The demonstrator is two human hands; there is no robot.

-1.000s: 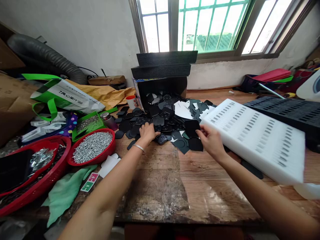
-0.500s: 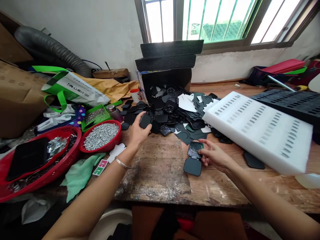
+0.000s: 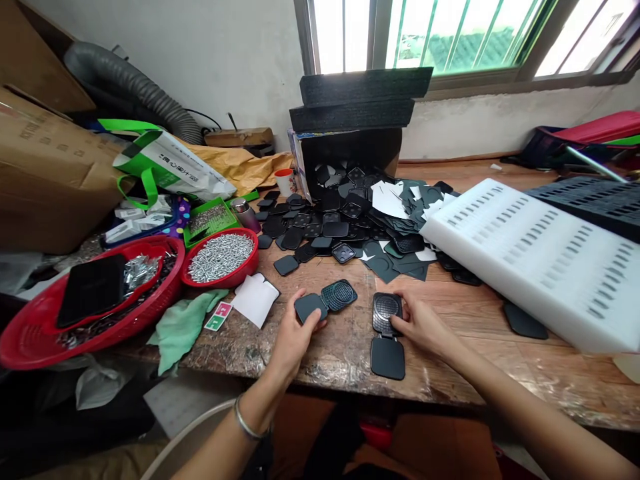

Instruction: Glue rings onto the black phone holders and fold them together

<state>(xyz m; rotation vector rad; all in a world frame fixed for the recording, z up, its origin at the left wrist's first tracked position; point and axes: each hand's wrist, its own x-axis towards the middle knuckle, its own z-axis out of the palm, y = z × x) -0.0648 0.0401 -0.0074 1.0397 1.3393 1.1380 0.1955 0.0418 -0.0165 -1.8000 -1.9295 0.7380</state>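
My left hand (image 3: 294, 339) pinches the smooth half of a black hinged case (image 3: 340, 295), which hangs open just over the table; its other half shows a round, gridded face. The fingers of my right hand (image 3: 421, 324) close on the gridded half of a second black hinged case (image 3: 387, 359). This one is also unfolded, its smooth half towards the table's front edge. A loose pile of similar black cases (image 3: 335, 229) lies behind both hands, mixed with dark and white cut sheets (image 3: 390, 200).
A white foam block (image 3: 540, 247) with rows of slots lies at the right, near a black slotted tray (image 3: 595, 200). On the left are a red bowl of metal pins (image 3: 223, 259), a larger red basket (image 3: 25, 343), a green cloth (image 3: 185, 327) and a white card (image 3: 255, 300).
My left hand has come from the pile towards the table's front with an opened case. My right hand and its case have shifted slightly nearer. The camera view has turned left.
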